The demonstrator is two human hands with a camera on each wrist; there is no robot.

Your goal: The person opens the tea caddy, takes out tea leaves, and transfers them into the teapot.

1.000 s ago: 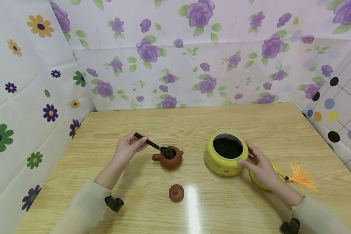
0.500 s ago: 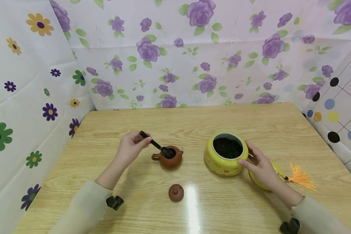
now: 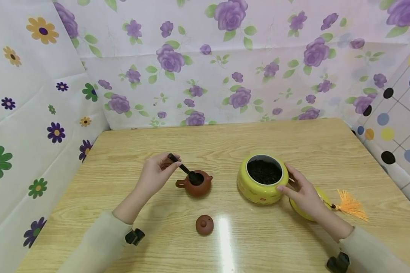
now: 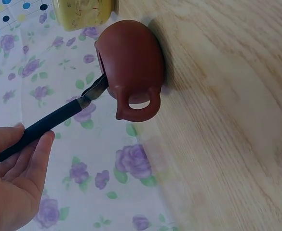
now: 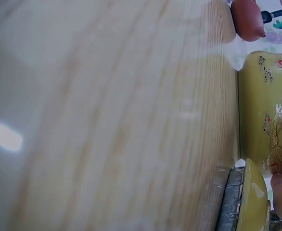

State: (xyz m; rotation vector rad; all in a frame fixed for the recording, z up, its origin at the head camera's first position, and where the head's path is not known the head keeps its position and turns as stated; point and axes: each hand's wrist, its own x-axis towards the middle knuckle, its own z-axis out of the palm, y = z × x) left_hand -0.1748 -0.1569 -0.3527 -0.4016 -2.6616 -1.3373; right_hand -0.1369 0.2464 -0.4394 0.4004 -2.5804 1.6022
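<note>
Between thumb and fingers my left hand pinches the black handle of a small tea scoop. The scoop slants down into the mouth of a reddish-brown clay teapot, its metal end partly hidden inside, as the left wrist view also shows on the scoop handle. A round yellow jar, uncovered and holding dark tea leaves, stands to the right of the teapot. My right hand grips the jar's right side, thumb in front; its other fingers are mostly hidden.
The teapot's small round lid lies on the wooden table in front of the pot. Under my right forearm is the yellow jar lid, partly covered, with an orange tassel. A flowered cloth hangs behind.
My left hand has moved slightly right and tipped the scoop more steeply, its end now deeper in the teapot's mouth. My right hand stays on the jar.
</note>
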